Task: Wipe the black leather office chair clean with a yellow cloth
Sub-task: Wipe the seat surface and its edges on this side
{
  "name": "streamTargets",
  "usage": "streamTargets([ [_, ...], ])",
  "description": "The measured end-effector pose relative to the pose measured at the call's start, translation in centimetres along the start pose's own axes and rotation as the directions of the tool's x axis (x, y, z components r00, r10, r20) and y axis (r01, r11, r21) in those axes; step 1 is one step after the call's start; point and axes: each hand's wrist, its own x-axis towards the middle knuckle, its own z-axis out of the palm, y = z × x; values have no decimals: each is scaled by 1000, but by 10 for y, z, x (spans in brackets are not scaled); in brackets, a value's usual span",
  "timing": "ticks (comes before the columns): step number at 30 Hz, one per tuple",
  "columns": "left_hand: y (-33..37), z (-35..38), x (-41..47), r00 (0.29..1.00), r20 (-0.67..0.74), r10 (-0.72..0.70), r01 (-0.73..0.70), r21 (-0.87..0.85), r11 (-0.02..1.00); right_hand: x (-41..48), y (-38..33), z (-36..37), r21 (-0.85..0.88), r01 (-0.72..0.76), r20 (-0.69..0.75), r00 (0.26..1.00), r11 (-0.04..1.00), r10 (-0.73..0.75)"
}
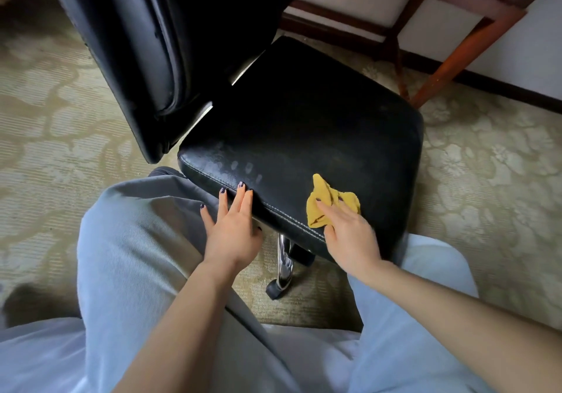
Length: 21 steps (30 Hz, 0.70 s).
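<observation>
The black leather office chair fills the middle of the head view, its backrest rising at upper left and its seat spreading toward me. My right hand presses the crumpled yellow cloth onto the seat's near edge, fingers flat on top of it. My left hand rests against the same edge further left, fingers apart and fingertips on the seam, holding nothing. Faint finger-shaped marks show on the leather just beyond the left fingertips.
My knees in grey trousers sit on either side of the chair. A chrome leg and black caster show below the seat. A wooden desk leg slants at upper right over a patterned beige carpet.
</observation>
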Motion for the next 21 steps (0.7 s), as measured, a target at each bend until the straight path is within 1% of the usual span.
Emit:
streamTargets([
  [2, 0, 1, -1, 1000, -16, -3, 3, -28, 1000, 10, -14, 6, 27, -13, 88, 996, 1000, 10],
  [6, 4, 0, -2, 997, -72, -24, 20, -59, 998, 49, -45, 15, 29, 124, 184, 975, 992, -127],
  [9, 4, -2, -1, 991, -115, -64, 55, -82, 995, 81, -71, 18, 34, 189, 242, 951, 981, -191],
  [15, -3, -7, 0, 958, -198, -206, 147, -276, 950, 129, -116, 17, 31, 387, 329, 867, 921, -375],
  [18, -6, -7, 1, 952, -238, -193, 121, -287, 950, 134, -113, 20, 31, 443, 323, 844, 896, -428],
  [21, -6, -3, 1, 958, -233, -164, 106, -242, 965, 125, -83, 19, 49, 547, 342, 777, 836, -529],
])
